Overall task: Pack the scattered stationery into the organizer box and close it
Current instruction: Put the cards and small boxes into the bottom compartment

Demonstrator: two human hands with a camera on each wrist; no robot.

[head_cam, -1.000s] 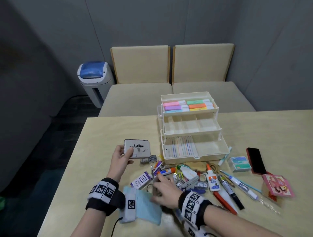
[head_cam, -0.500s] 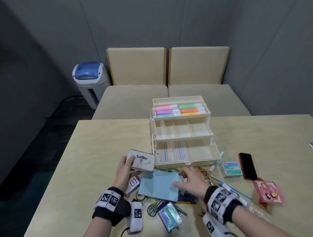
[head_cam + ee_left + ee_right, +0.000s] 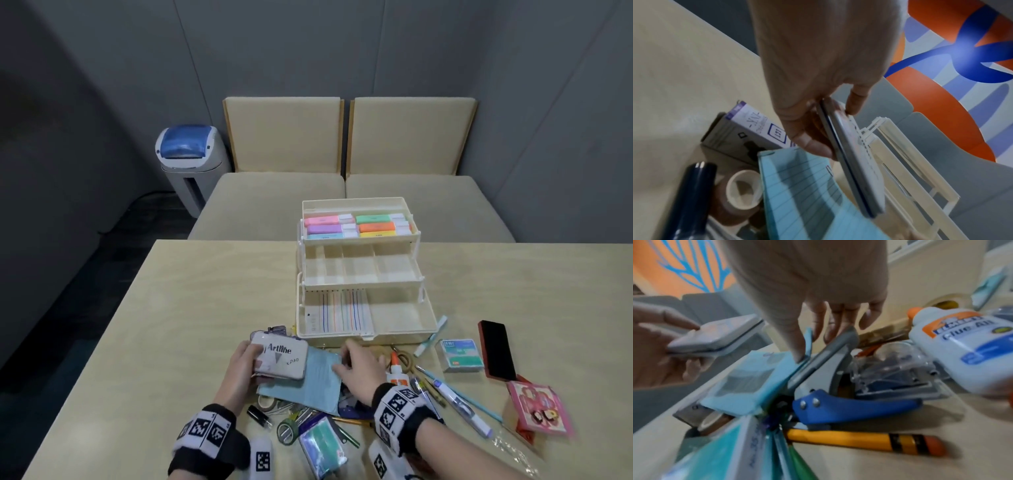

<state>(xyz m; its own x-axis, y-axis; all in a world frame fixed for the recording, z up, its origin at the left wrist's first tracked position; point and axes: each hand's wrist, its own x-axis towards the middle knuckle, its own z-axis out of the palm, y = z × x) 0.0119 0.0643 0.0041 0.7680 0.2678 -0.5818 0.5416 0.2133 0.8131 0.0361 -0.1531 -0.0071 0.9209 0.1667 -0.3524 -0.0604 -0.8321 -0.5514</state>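
Observation:
The cream organizer box stands open in three tiers, with highlighters in its top tray. My left hand grips a white Artline stamp pad just in front of the box; this stamp pad shows edge-on in the left wrist view. My right hand pinches the right edge of a blue notepad, thumb on top of the notepad. The notepad lies on the stationery heap, its left corner under the stamp pad.
Loose on the table lie a glue bottle, a blue hole punch, a yellow pencil, a tape roll, a purple-edged carton, pens, a staples box, a black eraser block and a pink card.
My right hand has brought the blue notepad from the near edge up to just in front of the box. My left hand has lowered the stamp pad over the notepad's left corner.

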